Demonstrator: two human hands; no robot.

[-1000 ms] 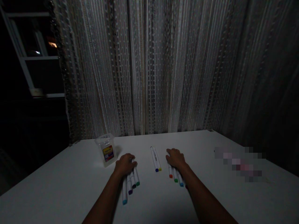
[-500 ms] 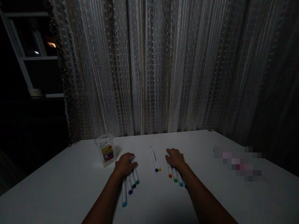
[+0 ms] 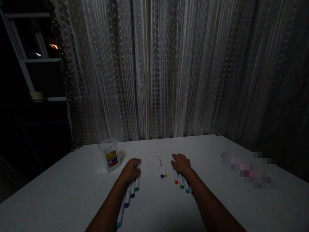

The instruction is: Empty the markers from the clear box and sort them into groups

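Note:
My left hand (image 3: pixel 130 169) lies curled over a bunch of white markers (image 3: pixel 127 198) with green, blue, purple and light blue caps, which stick out toward me along my wrist. Over to the right, my right hand (image 3: pixel 181 163) rests fingers-down on another group of markers (image 3: pixel 181 183) with orange, green and blue caps. Between the two hands, two markers (image 3: pixel 161 165) with blue and yellow caps lie side by side on the white table (image 3: pixel 72 190), untouched.
A small clear plastic box (image 3: pixel 109 155) with a yellow and red label stands left of my left hand. A striped curtain (image 3: pixel 154 71) hangs behind the table's far edge. A blurred patch (image 3: pixel 248 169) sits at the right. Dark shelving (image 3: pixel 31 58) is at the far left.
My left hand has drawn its markers together and turned them; they now point down-left along my wrist, the light blue one much nearer to me. The right hand has hardly moved.

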